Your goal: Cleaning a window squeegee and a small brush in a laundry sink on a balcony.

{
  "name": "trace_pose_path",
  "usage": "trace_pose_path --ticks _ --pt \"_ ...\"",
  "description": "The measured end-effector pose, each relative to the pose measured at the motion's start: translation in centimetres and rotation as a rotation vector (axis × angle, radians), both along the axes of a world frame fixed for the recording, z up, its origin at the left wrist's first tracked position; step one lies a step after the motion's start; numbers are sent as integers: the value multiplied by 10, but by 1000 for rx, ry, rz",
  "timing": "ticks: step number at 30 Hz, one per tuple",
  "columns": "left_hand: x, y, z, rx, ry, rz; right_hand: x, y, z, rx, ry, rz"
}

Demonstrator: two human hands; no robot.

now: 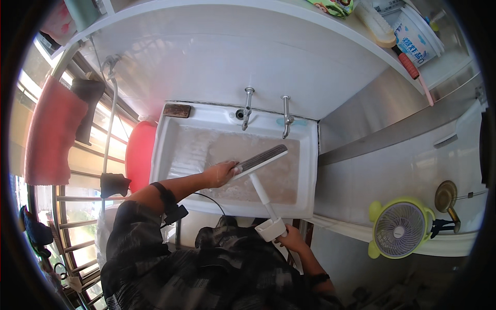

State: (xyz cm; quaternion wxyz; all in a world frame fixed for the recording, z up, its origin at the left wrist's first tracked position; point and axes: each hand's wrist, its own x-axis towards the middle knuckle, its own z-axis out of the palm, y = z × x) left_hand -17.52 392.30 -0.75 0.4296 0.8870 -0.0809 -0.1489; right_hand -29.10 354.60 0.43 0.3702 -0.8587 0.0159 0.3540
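Over a white sink (312, 175) with murky, foamy water, a flat mop (262, 190) is held slantwise. Its long grey pad (262, 159) faces up on a white head, and a white pole runs down from there toward my body. My left hand (223, 173) grips the left end of the head, with what looks like suds on the fingers. Close to my body, my right hand (290, 239) is closed around the pole beside a white box-shaped piece (270, 229). The pole's lower end is hidden by that hand and my clothing.
Two metal taps (248, 108) stick out from the wall over the sink. A dark brown block (176, 110) lies on the sink's far left corner. A red basin (140, 155) stands left of it, and a green fan (400, 229) is at the right. A shelf (217, 7) runs above.
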Motion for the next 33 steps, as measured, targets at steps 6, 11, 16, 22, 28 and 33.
trace_pose_path --ticks 6,11,16,22,28,33 --pt "26 -53 -4 150 185 208 -15 12 19 -127 -186 36" --pt "87 -134 70 -38 -87 268 -13 8 23 -271 -194 112" --pt "103 -133 82 -341 -356 197 -17 9 39 -325 -306 -94" --pt "60 -57 6 -250 -70 30 -27 -9 41 -259 -416 -267" --pt "72 -86 52 -21 -87 52 -20 -2 41 -312 -375 -194" --pt "98 -152 117 -50 -366 92 -13 2 33 -278 -397 -143"
